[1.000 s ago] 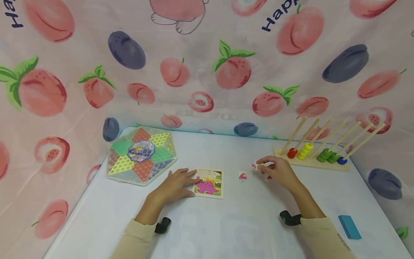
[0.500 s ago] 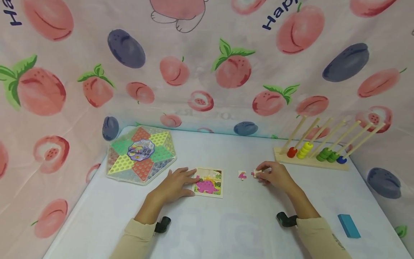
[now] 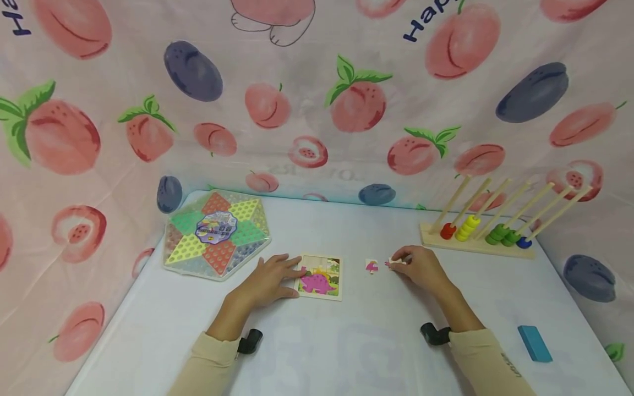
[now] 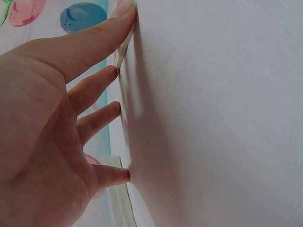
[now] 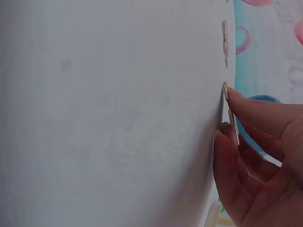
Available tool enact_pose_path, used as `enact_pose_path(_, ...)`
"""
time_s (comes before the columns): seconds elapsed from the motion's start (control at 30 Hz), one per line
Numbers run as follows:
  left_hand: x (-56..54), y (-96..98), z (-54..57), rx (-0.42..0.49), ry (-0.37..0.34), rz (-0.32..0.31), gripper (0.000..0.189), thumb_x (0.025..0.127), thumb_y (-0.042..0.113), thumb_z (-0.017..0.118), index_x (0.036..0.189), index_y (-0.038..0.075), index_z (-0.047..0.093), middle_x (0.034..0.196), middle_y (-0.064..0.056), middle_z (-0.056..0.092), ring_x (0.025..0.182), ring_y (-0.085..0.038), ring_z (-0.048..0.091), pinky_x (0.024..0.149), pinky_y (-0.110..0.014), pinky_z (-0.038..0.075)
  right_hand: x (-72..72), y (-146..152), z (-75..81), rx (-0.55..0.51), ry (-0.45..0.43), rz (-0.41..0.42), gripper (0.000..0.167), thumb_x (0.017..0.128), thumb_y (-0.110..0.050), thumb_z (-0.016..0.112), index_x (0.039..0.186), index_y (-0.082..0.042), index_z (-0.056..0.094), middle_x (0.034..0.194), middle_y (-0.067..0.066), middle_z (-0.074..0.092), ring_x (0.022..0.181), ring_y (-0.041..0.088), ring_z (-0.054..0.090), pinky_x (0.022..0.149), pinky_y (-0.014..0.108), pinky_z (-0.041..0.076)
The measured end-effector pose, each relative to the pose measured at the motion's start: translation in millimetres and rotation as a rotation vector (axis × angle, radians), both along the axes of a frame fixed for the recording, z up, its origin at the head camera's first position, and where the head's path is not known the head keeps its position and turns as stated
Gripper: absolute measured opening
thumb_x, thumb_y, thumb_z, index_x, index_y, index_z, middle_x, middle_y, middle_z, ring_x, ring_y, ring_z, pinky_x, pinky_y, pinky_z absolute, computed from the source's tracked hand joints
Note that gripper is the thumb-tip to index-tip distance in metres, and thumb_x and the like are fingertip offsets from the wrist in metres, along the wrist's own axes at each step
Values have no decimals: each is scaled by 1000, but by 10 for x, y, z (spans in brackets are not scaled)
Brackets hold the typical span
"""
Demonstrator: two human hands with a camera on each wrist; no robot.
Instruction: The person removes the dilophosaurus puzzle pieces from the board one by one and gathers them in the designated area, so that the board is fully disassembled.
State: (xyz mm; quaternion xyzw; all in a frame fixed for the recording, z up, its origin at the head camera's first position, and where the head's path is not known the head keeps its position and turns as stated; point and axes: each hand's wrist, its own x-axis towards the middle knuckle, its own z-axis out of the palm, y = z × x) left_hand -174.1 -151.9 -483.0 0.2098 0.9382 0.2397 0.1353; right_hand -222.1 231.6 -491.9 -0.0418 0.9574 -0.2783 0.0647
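My left hand (image 3: 267,279) lies with spread fingers at the left side of a small wooden jigsaw puzzle (image 3: 321,298) that shows a pink dinosaur. Its thumb and index finger overlap the frame, and in the left wrist view the other fingertips touch the white table. To the right of the puzzle, my right hand (image 3: 423,269) pinches a puzzle piece (image 5: 231,117) between thumb and fingers, close to the tabletop; the hand partly hides it in the head view. Between puzzle and right hand lies another loose piece (image 3: 371,266) with a pink print.
A hexagonal Chinese checkers board (image 3: 233,250) lies at the back left. Toward the back right stands a wooden peg rack (image 3: 475,246) with coloured beads. One blue block (image 3: 535,344) is at the right, and a fruit-print cloth (image 3: 317,110) hangs behind the table.
My right hand has come slightly left and down, bringing its piece from above the table to beside the other loose piece. The left hand has stayed in place.
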Motion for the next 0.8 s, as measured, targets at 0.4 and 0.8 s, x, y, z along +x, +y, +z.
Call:
enact_pose_path(0.4,-1,26,31,-6,11,18,53,85,28,82,135,23,68,160,-3,48,153,-34,35,117,-81,17,-8,-39,83,71,-66,-22,18,88,-30,80,97,-14,77,106,8,74,97,24,63,83,42,56)
enact_pose_path(0.8,-36,38,65,-4,12,-24,56,84,27,84,137,22,65,162,-5,43,153,-32,34,124,-72,16,4,-84,112,115,-65,-42,20,88,-30,80,99,-13,77,103,8,73,94,23,64,79,39,56)
